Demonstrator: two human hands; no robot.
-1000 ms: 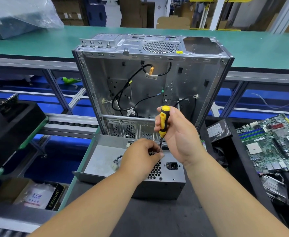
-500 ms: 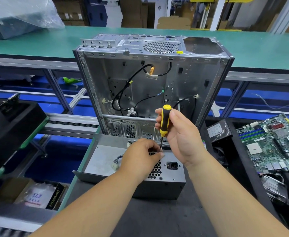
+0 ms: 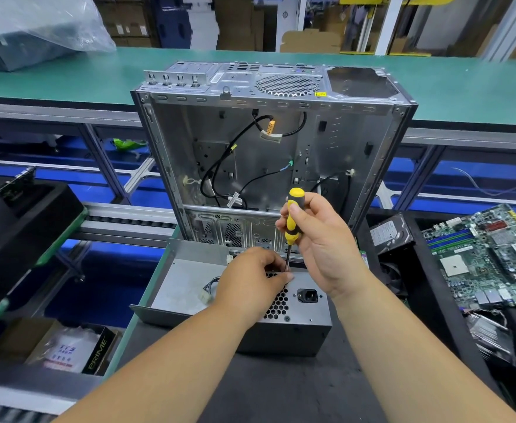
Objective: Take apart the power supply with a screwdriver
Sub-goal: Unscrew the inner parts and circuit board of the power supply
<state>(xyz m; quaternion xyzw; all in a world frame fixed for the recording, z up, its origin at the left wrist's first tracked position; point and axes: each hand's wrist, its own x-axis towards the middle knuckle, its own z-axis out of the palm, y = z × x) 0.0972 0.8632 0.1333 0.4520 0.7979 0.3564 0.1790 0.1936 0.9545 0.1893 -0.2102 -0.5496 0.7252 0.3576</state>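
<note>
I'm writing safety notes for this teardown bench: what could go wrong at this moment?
The left hand pinches by the screwdriver tip, so a slip could jab the fingers. The right hand grips the handle. The power supply sits near the mat's edge and might shift.

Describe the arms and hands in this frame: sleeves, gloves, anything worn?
Two bare forearms enter from the bottom edge. No sleeves show anywhere in frame. The left hand and right hand are ungloved. No watch, wristband or ring is visible on either wrist or on the fingers that show. No tape, markings or cables on the arms.
</note>
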